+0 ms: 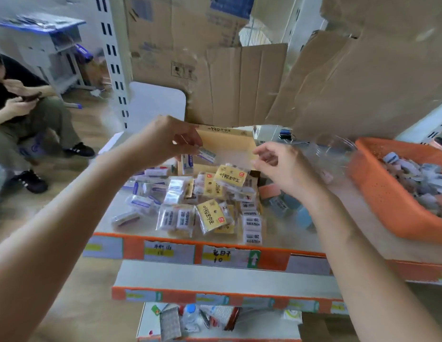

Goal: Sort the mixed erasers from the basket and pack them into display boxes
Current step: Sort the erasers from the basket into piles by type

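Note:
A heap of wrapped erasers [190, 201] lies on the white shelf top, some in yellow packets, some white and blue. Behind the heap stands a tan display box [229, 144] with its lid up. My left hand [170, 139] is raised over the heap and pinches a small white and blue eraser [207, 153] in front of the box lid. My right hand [284, 166] hovers right of the box with loosely curled fingers, and I see nothing in it. An orange basket [378, 193] full of mixed erasers sits at the right.
Torn cardboard cartons [239, 82] rise behind the shelf. The shelf front [215, 253] carries orange price labels, with lower shelves below. A clear plastic bag [331, 149] lies beside the basket. A seated person [24, 114] is at the left on the wooden floor.

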The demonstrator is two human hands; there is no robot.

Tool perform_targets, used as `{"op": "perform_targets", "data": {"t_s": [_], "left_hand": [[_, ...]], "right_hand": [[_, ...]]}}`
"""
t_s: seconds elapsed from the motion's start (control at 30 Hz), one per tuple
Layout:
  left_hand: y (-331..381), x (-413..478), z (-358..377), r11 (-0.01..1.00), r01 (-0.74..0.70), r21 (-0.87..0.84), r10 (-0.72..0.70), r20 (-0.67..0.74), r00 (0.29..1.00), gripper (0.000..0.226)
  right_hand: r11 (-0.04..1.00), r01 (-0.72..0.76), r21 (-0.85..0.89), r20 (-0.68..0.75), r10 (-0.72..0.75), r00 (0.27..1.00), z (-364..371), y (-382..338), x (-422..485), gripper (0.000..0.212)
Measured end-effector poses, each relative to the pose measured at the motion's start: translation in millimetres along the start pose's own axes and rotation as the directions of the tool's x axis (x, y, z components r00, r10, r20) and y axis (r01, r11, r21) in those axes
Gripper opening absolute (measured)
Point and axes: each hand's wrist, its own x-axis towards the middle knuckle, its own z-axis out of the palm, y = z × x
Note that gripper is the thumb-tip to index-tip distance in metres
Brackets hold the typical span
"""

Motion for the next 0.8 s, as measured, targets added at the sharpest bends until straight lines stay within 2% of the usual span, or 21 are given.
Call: {"op": "perform_targets", "data": {"t_s": [0.37,0.67,0.8], "left_hand": [[-64,-36,-29,0.997,0.054,0.063,-0.059,0.08,0.995,0.009],[-76,-34,-16,0.981,0.016,0.193,-0.04,0.121,0.992,0.013],[-70,-31,-18,0.973,-0.036,0.23,0.011,0.112,0.994,0.015]], "right_hand": [[1.0,0.008,0.029,-0.034,-0.007,0.999,45,-58,7,0.022],[1.0,-0.019,0.015,-0.037,0.02,0.999,48,-67,1,0.022],[0.999,-0.048,-0.008,-0.044,0.047,0.998,45,-63,-5,0.023]]}}
